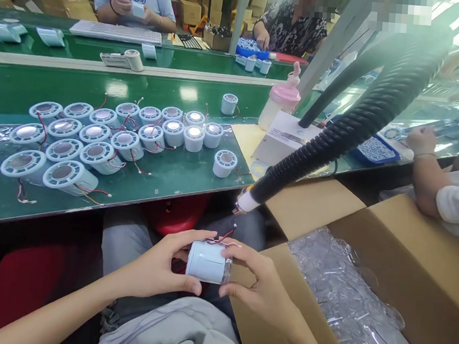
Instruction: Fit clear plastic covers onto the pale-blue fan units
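Observation:
My left hand (pixel 162 267) and my right hand (pixel 258 285) both grip one white cylindrical part (pixel 207 262) over my lap, below the table edge. Thin red and white wires stick out of its top near my right fingers. On the green table (pixel 173 178) in front of me lie several similar white round parts (pixel 97 138) with shiny tops and red wires, in loose rows. One more such part (pixel 225 163) stands alone nearer the edge, and another (pixel 229 103) stands farther back.
An open cardboard box (pixel 405 260) lined with clear plastic (pixel 346 303) stands at my right. A black ribbed hose (pixel 348 128) ends just above my hands. A white box (pixel 283 136) and a pink-capped bottle (pixel 281 99) stand on the table. Other people work opposite and at the right.

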A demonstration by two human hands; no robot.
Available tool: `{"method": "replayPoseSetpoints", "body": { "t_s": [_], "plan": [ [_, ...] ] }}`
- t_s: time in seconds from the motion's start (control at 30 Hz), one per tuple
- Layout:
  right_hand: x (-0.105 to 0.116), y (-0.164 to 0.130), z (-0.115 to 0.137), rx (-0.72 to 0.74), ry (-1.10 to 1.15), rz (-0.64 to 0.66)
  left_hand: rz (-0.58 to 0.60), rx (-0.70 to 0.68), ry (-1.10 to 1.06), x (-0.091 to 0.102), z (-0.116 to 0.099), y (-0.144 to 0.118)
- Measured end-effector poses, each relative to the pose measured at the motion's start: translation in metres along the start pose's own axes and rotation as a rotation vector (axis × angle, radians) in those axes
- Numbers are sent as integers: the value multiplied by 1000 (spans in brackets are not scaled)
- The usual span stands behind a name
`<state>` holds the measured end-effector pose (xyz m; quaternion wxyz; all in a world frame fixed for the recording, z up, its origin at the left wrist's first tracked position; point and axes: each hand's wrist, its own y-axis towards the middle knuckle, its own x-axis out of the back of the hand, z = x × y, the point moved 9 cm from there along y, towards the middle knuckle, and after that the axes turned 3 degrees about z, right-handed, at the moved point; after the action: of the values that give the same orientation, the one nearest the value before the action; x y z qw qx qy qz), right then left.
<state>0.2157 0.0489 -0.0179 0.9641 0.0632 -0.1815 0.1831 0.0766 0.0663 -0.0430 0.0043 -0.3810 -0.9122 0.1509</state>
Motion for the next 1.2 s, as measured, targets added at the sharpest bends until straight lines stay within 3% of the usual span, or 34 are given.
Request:
{"method": "replayPoseSetpoints", "body": {
  "t_s": [0.33,0.77,1.2],
  "plan": [
    [-7,-1,-7,-174,311,37,7,-145,266,0,-17,-6],
    [-23,-4,-21,-344,668,86,13,-173,448,1,-21,-10],
    [-40,-3,-32,-515,834,72,39,-291,446,-2,-26,-14]
  ]
}}
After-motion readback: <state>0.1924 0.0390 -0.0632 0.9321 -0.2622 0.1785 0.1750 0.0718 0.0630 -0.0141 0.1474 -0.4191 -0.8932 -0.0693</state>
